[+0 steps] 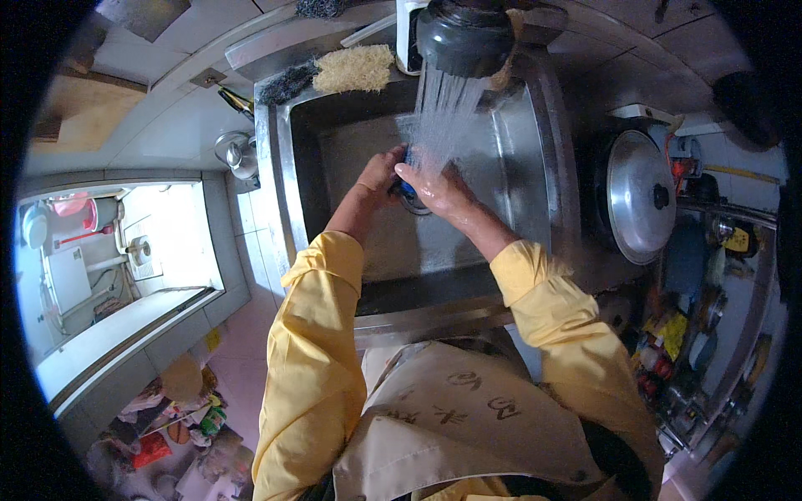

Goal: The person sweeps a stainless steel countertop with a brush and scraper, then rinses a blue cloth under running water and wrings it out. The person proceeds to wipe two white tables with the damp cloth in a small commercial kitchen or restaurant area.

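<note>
Both my hands are together over the stainless steel sink, around a small dark blue object mostly hidden by my fingers; its kind cannot be told. My left hand grips it from the left side. My right hand, wet and shiny, lies against its right side, with the thumb pointing towards my left hand. Water sprays down from a black faucet head onto my right hand and the object. Part of a round drain shows just below my hands.
A yellowish scrubbing pad and a dark scouring pad lie on the sink's back rim. A large pan with a metal lid stands at the right. At the left are a metal pot lid and a window opening.
</note>
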Motion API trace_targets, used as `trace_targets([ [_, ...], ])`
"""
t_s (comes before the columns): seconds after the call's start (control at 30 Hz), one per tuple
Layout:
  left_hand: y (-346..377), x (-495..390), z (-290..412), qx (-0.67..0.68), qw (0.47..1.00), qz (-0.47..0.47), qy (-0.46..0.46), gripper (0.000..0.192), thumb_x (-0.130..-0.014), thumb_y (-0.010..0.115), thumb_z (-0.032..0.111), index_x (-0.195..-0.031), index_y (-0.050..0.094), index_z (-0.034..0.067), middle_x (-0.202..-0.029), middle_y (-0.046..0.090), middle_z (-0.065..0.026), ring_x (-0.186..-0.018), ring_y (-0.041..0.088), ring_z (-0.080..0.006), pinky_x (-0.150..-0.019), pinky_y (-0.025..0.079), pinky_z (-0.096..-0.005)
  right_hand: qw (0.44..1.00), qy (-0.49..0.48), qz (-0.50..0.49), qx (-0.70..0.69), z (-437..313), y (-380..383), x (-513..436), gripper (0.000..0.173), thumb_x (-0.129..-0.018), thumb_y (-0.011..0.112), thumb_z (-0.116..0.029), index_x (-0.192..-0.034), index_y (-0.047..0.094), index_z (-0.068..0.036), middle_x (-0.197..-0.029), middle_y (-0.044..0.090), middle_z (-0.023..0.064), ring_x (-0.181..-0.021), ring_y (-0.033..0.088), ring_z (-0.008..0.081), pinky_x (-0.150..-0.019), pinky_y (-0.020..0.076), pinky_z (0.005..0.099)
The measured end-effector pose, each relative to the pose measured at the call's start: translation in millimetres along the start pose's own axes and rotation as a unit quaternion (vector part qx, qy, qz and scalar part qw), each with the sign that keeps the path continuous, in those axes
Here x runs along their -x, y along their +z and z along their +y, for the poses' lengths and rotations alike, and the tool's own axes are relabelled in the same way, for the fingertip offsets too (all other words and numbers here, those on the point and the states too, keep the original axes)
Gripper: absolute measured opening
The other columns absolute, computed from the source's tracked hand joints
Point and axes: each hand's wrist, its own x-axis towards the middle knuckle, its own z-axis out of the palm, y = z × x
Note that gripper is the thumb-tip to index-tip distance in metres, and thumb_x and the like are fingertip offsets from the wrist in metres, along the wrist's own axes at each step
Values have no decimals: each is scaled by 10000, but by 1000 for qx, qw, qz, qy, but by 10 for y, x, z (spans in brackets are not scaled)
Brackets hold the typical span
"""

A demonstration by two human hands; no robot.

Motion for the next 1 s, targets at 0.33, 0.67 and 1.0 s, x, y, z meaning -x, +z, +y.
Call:
trace_targets([
  [0.33, 681, 343, 88, -88, 949, 273, 128, 495, -1010, 529, 249, -1440, 481, 9, -1313, 547, -272, -1243, 560, -357, -1052, 436, -398, 937, 211, 99, -261, 482, 86, 125, 314, -945, 601, -172, -1226, 623, -33, -871, 691, 82, -620, 664, 163, -469, 522, 312],
  [0.67, 582, 565, 582, -288, 917, 238, 142, 226, -919, 561, 214, -980, 672, 27, -960, 695, -212, -903, 639, -485, -787, 530, -485, 866, 330, -16, -375, -11, -91, 150, 543, -1000, 439, -518, -1230, 580, -47, -967, 702, 126, -588, 669, 250, -497, 583, 353],
  [1.0, 665, 866, 894, -539, 794, 174, 221, 514, -921, 575, 531, -1166, 659, 87, -1090, 607, -239, -956, 626, -429, -815, 546, -481, 596, 292, 5, -748, 645, 203, 152, 236, -944, 553, -259, -1028, 654, -63, -828, 684, 49, -511, 612, 234, -521, 583, 360],
])
